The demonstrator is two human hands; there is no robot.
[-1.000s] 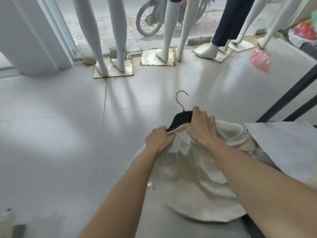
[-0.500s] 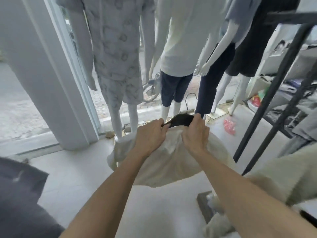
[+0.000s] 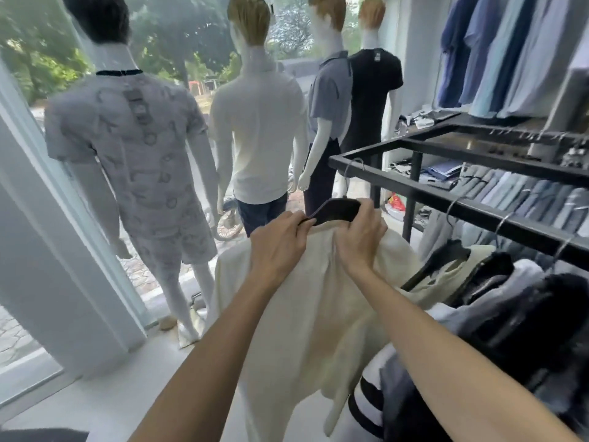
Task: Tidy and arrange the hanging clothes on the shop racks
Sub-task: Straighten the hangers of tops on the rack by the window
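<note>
While the left hand pinches the cream shirt at its collar, the right hand grips the black hanger

cream shirt on black hanger; black rack.

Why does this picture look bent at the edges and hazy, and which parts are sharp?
Head view: the wide-angle lens tilts the white pillar and black rack. Head view: daylight outside hazes the trees behind the mannequins. Head view: the left hand, right hand and black hanger are fairly sharp; dark clothes at lower right blur.
</note>
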